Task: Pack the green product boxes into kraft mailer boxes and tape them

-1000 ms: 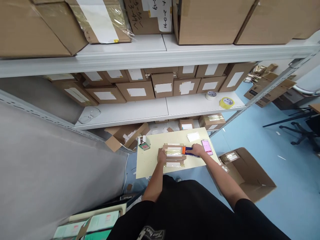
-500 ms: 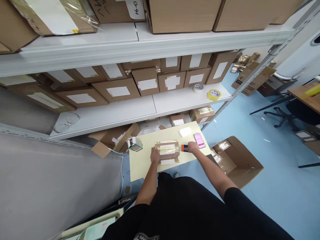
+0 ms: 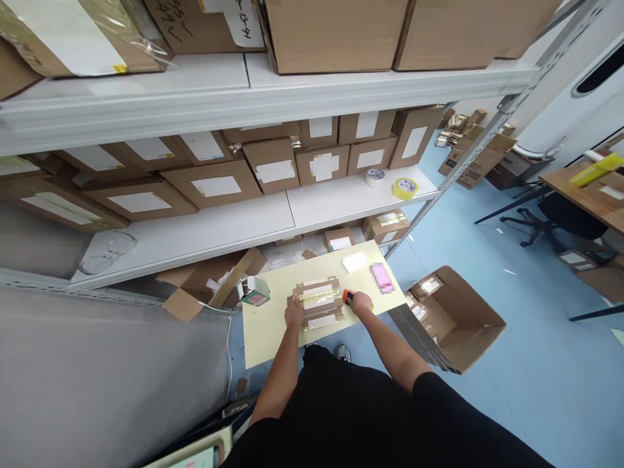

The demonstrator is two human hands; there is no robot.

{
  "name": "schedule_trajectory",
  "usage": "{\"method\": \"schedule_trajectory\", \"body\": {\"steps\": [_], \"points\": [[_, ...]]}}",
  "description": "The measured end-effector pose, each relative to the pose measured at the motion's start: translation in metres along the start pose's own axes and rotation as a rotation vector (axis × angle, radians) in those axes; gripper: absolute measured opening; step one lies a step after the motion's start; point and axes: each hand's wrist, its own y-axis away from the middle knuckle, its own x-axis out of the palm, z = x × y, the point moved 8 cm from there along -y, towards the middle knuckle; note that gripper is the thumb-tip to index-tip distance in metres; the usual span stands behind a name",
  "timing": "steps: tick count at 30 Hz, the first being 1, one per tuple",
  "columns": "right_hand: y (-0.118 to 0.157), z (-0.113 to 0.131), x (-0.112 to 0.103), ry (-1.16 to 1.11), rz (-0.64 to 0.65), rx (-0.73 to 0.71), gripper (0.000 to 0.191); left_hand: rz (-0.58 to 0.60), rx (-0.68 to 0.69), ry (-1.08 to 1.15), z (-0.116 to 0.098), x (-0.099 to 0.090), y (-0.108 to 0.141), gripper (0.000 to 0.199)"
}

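Note:
Small taped cardboard boxes (image 3: 319,296) with white labels lie side by side on the pale yellow table (image 3: 263,338). My left hand (image 3: 293,313) grips them at their left end, fingers pressed against the cardboard. Just off their right end, my right hand (image 3: 361,302) is closed around an orange and dark blue tape dispenser (image 3: 348,296). Most of the dispenser is hidden by the hand, and a bit of yellow shows behind it. A white pad of labels or paper (image 3: 354,261) and a pink-screened phone (image 3: 381,277) lie beyond my right hand.
A green and white carton (image 3: 254,290) stands at the table's left. Beside it is an open cardboard box (image 3: 205,279). To the right, a large open box (image 3: 463,318) on the floor holds small parcels. Ahead, a shelf (image 3: 234,227) carries boxes and tape rolls (image 3: 405,188).
My right hand has brought the tape dispenser closer to the boxes' right end and tilted it. My left hand stays at their left end. The whole view has shifted slightly.

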Motion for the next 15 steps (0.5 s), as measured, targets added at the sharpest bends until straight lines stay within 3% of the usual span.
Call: {"method": "schedule_trajectory", "body": {"steps": [4, 7, 10, 15], "points": [[0.002, -0.027, -0.002, -0.050, -0.040, 0.052, 0.040, -0.006, -0.010, 0.015, 0.001, 0.000, -0.001, 0.046], [-0.001, -0.033, -0.011, -0.094, -0.047, 0.030, 0.035, -0.002, -0.018, 0.024, 0.001, 0.001, -0.001, 0.046], [-0.002, -0.016, -0.016, -0.163, -0.057, -0.037, 0.041, 0.006, -0.020, 0.038, 0.002, 0.000, -0.001, 0.048], [0.005, 0.040, -0.003, -0.291, 0.050, -0.182, 0.046, 0.015, -0.016, 0.087, 0.005, -0.002, -0.001, 0.048]]}}
